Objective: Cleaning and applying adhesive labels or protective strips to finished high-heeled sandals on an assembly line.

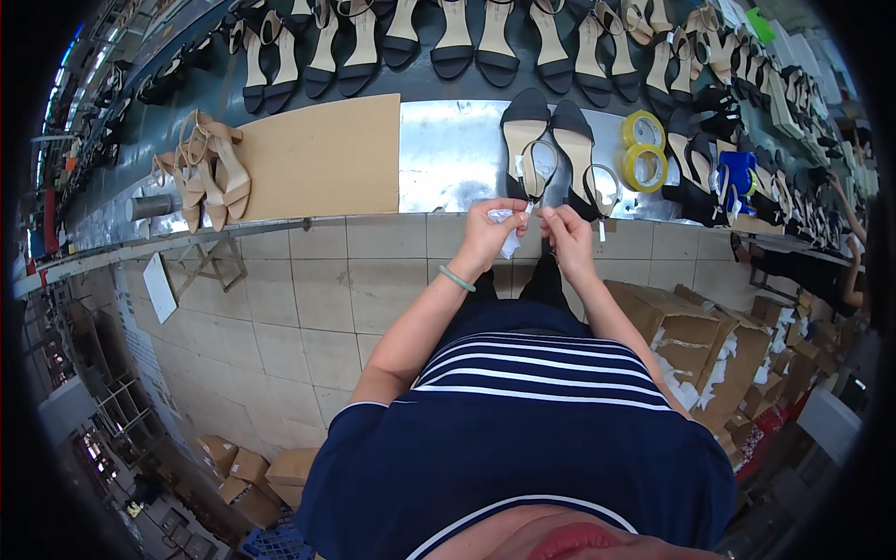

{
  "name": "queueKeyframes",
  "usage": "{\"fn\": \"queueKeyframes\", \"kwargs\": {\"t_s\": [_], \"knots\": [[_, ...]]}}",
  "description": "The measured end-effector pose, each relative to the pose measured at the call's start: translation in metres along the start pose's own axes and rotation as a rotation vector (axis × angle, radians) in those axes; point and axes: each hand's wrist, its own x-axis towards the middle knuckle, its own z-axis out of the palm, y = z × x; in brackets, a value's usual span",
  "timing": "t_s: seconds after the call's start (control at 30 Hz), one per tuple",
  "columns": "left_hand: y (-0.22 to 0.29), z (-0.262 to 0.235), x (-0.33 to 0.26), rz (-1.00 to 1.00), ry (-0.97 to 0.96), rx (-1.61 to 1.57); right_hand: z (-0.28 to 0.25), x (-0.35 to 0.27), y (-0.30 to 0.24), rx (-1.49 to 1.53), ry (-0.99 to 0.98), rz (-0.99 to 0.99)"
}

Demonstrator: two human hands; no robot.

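Note:
A pair of black sandals with beige insoles lies at the bench's front edge: the left sandal point(525, 114) and the right sandal point(570, 119). Their ankle straps stand in loops toward me. My left hand point(487, 233) is closed around a crumpled white tissue point(509, 241), its fingertips beside the left sandal's strap. Close by, my right hand point(569, 245) is closed in a pinch; whatever is between its fingertips is too small to make out. A small white tag point(602, 230) hangs from the right sandal's strap loop.
Two yellow tape rolls point(644, 168) lie right of the pair. Cardboard point(327, 159) covers the bench on the left, beside beige heeled sandals point(224, 177). Rows of sandals point(453, 47) fill the dark surface behind. Torn cartons point(691, 336) stand on the floor at right; another person point(812, 275) is farther right.

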Motion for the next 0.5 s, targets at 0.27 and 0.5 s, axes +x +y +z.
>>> {"fn": "queueKeyframes", "kwargs": {"t_s": [0.27, 0.5], "knots": [[0.004, -0.002, 0.001, -0.147, -0.027, -0.133, 0.006, 0.012, 0.015, 0.37, -0.045, 0.207], [-0.007, -0.005, 0.006, -0.35, -0.067, -0.362, 0.019, 0.003, 0.019, 0.677, 0.024, 0.504]]}}
